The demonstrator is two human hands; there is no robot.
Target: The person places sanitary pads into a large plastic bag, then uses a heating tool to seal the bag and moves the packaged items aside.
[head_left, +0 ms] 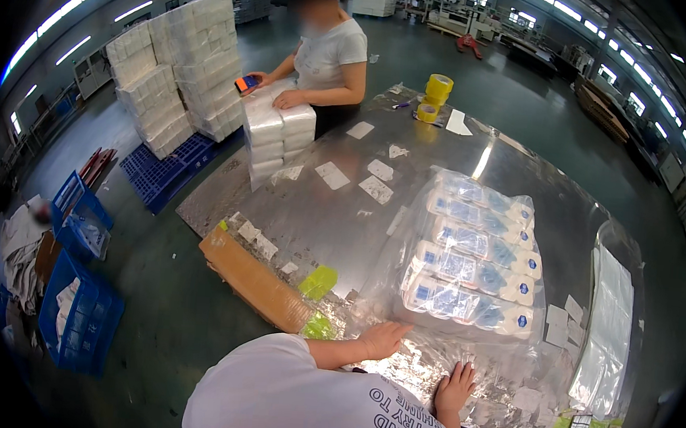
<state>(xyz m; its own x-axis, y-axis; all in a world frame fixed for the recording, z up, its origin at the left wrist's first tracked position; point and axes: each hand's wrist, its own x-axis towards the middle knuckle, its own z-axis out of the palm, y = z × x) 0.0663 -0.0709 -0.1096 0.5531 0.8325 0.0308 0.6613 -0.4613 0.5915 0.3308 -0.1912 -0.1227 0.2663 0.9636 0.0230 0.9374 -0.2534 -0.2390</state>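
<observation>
A large clear plastic bag (539, 307) lies on the metal table, with several white and blue soft packs (466, 272) stacked in rows inside it. My left hand (384, 340) rests near the bag's near left corner, fingers stretched out and holding nothing. Whether it touches the plastic film cannot be told. Further right, my right hand (456, 387) lies flat by the table's near edge, its fingers apart and pointing toward the bag. Between the hands and the packs, crumpled see-through film spreads over the shiny tabletop.
Flat clear bags (605, 332) lie in a pile at the right. Yellow tape rolls (437, 89) stand at the far edge. Across the table, a co-worker (330, 54) holds an orange-and-blue device above a wrapped bundle (277, 134). Cardboard (251, 283) lines the left edge; blue crates (77, 315) stand below.
</observation>
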